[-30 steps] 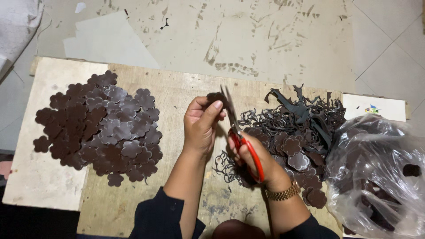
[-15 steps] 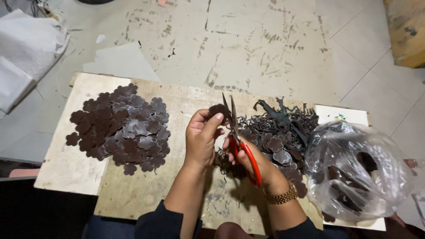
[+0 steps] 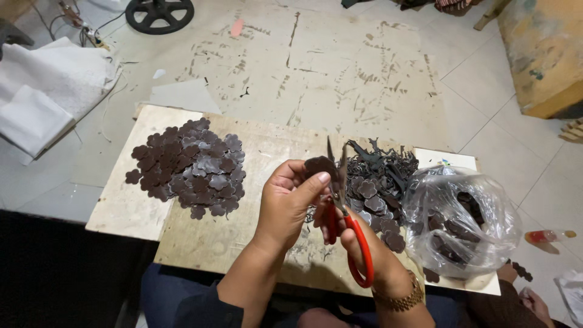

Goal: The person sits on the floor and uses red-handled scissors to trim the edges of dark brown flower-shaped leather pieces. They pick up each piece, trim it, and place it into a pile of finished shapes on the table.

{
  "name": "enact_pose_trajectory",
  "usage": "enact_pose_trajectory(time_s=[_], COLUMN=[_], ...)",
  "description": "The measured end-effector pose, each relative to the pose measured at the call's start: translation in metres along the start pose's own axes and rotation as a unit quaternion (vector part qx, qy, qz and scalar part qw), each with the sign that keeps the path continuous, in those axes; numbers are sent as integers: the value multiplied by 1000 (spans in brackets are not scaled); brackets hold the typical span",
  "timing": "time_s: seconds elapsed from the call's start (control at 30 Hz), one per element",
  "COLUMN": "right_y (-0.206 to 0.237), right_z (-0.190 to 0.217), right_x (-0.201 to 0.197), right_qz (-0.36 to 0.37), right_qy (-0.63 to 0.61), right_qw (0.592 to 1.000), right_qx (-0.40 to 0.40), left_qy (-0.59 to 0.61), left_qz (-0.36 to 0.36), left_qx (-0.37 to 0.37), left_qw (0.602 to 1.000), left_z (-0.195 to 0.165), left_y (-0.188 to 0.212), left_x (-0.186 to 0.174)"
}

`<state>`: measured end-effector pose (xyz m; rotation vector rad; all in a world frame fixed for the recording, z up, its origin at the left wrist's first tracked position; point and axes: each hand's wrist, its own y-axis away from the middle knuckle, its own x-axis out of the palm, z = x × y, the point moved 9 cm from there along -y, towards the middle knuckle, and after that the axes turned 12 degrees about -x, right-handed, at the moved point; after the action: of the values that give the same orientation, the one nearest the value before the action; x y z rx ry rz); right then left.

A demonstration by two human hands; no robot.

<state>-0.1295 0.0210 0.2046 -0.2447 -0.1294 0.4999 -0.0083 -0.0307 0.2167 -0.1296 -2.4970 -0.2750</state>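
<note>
My left hand [image 3: 286, 200] pinches a small dark brown flower-shaped piece [image 3: 318, 166] between thumb and fingers, held above the wooden board [image 3: 212, 237]. My right hand [image 3: 355, 240] grips red-handled scissors [image 3: 346, 225], whose blades point up and meet the edge of the brown piece. A gold watch sits on my right wrist. To the left lies a pile of cut brown flower shapes [image 3: 188, 167]. Behind the scissors is a heap of dark offcuts and uncut pieces [image 3: 379, 176].
A clear plastic bag [image 3: 458, 222] holding more brown pieces sits at the board's right end. White fabric [image 3: 48, 91] lies on the tiled floor at left, a black wheel-shaped base [image 3: 159, 12] at top, a wooden block [image 3: 540, 54] at upper right.
The camera view has tilted and shifted, showing more floor. My hands keep the same grip, with the scissors still at the brown piece's edge.
</note>
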Motion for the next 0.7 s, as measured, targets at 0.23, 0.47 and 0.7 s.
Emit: enact_pose_trajectory(time_s=[0.23,0.47,0.7], right_y=[17,29,35], right_z=[32,34,32], right_x=[25,39,46], right_qz=[4,16,29], right_qy=[28,54,49], right_qw=[1000,998,998], right_qx=[-1,14,25], left_qy=[15,16,-14], left_qz=[52,50,31], left_qx=[-23,6,21], left_qw=[998,999,999], left_z=[-8,-17,-18], left_y=[34,59,68], left_x=[12,11,7])
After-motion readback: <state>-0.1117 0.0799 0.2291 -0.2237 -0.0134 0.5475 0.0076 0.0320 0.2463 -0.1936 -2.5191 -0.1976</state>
